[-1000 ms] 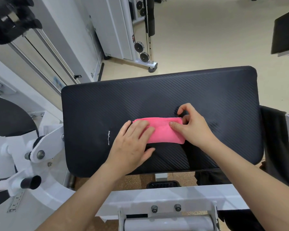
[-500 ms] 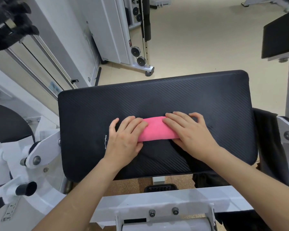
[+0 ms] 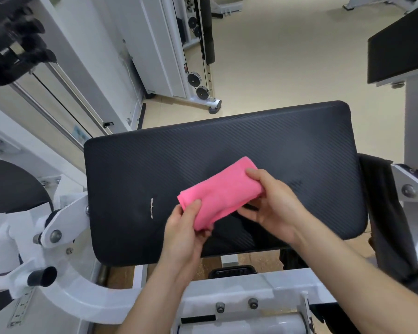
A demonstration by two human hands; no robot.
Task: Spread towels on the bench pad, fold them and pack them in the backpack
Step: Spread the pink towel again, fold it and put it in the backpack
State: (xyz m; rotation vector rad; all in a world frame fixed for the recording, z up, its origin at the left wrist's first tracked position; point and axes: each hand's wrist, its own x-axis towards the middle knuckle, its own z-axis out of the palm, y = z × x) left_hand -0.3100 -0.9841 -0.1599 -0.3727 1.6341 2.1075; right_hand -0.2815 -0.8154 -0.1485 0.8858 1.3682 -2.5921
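Note:
A folded pink towel (image 3: 221, 192) is held up just above the black bench pad (image 3: 227, 145), tilted with its right end farther away. My left hand (image 3: 185, 233) grips its near left end, thumb on top and fingers underneath. My right hand (image 3: 273, 206) holds the right end, thumb over the top edge and fingers curled beneath. No backpack can be made out for certain.
White gym-machine frame (image 3: 65, 280) wraps the pad's left and near side. A dark cloth or bag (image 3: 384, 213) hangs at the pad's right edge. A cable machine (image 3: 203, 68) stands on the beige floor beyond, and another black pad (image 3: 401, 51) sits at upper right.
Both hands were pressing the towel flat on the pad. Now they grip its two ends and have lifted it off the pad, turned at an angle.

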